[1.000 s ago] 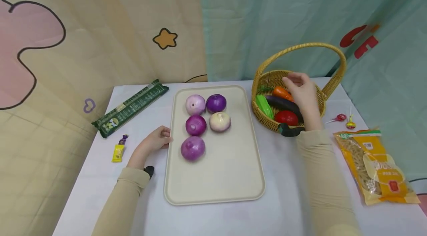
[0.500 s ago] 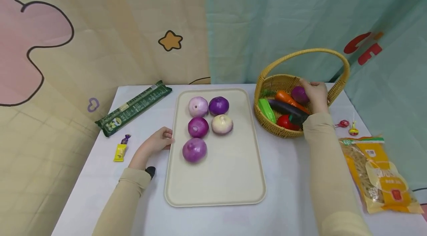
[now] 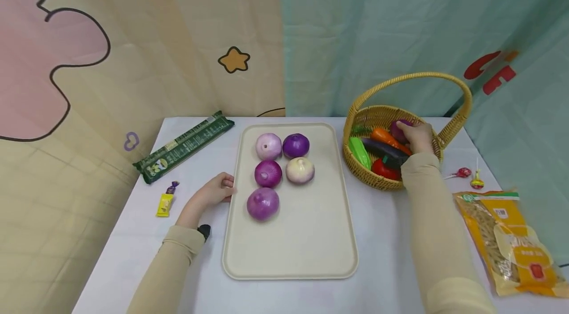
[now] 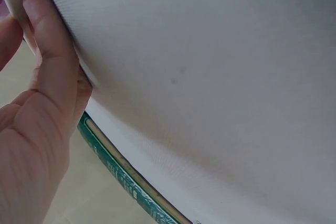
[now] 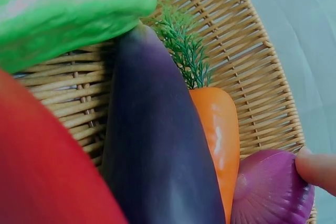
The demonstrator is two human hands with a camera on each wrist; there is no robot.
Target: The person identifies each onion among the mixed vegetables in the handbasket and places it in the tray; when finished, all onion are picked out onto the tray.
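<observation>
In the basket [image 3: 378,183], my right hand [image 3: 420,137] grips a purple onion [image 3: 401,131] at the right side; a fingertip on its skin shows in the right wrist view. Beside the onion lie an orange carrot [image 5: 218,129] with a green top, a dark eggplant [image 5: 152,129], a red tomato [image 3: 386,170] and a ridged green vegetable [image 3: 359,152]. My left hand [image 3: 215,189] pinches the left rim of the beige tray [image 3: 311,235]. Several onions rest on that tray, among them a pale one [image 3: 300,171] and a large purple one [image 3: 263,204].
Left of the tray lie a long green packet [image 3: 184,147] and small wrapped candies [image 3: 165,204]. Two lollipops [image 3: 477,180] and an orange-yellow bag [image 3: 511,242] are at the right. The basket's tall handle [image 3: 409,77] arches over it, near the curtain behind.
My right hand has lowered into the basket and taken hold of the purple onion there. The left hand stays at the tray's rim. The head view has shifted slightly.
</observation>
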